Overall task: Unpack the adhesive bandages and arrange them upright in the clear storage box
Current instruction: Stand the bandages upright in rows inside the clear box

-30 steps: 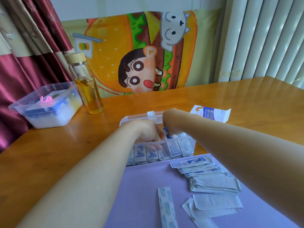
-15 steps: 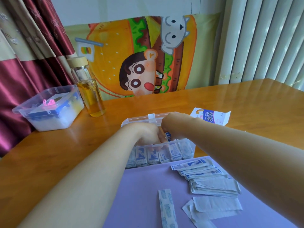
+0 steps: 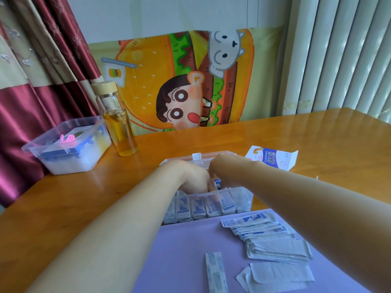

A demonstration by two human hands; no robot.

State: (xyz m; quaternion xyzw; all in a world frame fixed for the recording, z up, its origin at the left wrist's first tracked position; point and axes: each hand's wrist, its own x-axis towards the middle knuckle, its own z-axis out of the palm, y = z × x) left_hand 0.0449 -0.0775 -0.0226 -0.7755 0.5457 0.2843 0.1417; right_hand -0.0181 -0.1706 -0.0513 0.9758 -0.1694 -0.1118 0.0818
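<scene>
Near: stack of white-and-blue wrapped adhesive bandages (image 3: 268,235) on purple mat (image 3: 179,250). Left grip (image 3: 190,178) and right grip (image 3: 222,172) are both down in the clear plastic storage box (image 3: 243,201), probably seating one upright beside the row. Fingers hidden, can't tell the hold. Next: withdraw, fetch from stack.

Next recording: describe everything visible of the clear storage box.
The clear storage box is a small rectangular case of see-through plastic. Its lid stands open at the back, with a white latch tab. It sits on the wooden table at the purple mat's far edge. Wrapped bandages stand upright along its front wall. The left hand and right hand reach inside; their grip is unclear.
</scene>
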